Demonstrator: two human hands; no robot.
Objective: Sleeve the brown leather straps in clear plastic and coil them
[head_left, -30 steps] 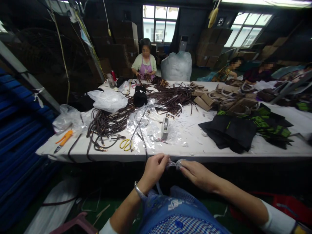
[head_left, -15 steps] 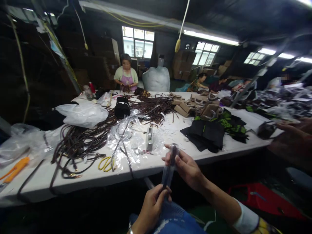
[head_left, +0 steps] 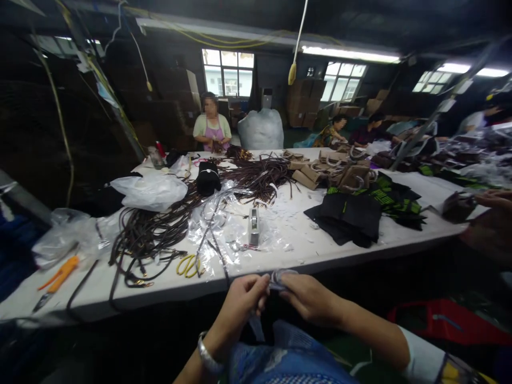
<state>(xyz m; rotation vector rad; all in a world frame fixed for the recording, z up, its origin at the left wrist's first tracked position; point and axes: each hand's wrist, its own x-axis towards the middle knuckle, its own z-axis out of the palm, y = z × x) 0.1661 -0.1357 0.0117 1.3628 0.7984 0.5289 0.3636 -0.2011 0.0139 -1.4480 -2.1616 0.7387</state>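
My left hand [head_left: 245, 294] and my right hand [head_left: 312, 300] are close together in front of the table edge, both with closed fingers. Between them is a plastic-wrapped strap [head_left: 277, 279], greyish and clear, bent or bunched at the fingertips. Its end hangs below my left hand as a loose pale strip [head_left: 256, 326]. What exactly lies inside the plastic is too small to make out. A tape dispenser [head_left: 253, 226] stands on the table just beyond my hands, beside crumpled clear plastic bags [head_left: 218, 237].
Dark straps [head_left: 150, 232] with metal clasps, yellow-handled scissors [head_left: 188, 265] and an orange-handled cutter [head_left: 60, 277] lie at left. Black cloth pouches [head_left: 346, 216] and brown bags [head_left: 352, 175] sit at right. A co-worker [head_left: 212, 128] works opposite; another person's hand [head_left: 496, 200] shows at far right.
My right hand has come down and my left hand up, so they now meet side by side. The strap was upright and stretched between them before; now it is bunched. The view has shifted slightly.
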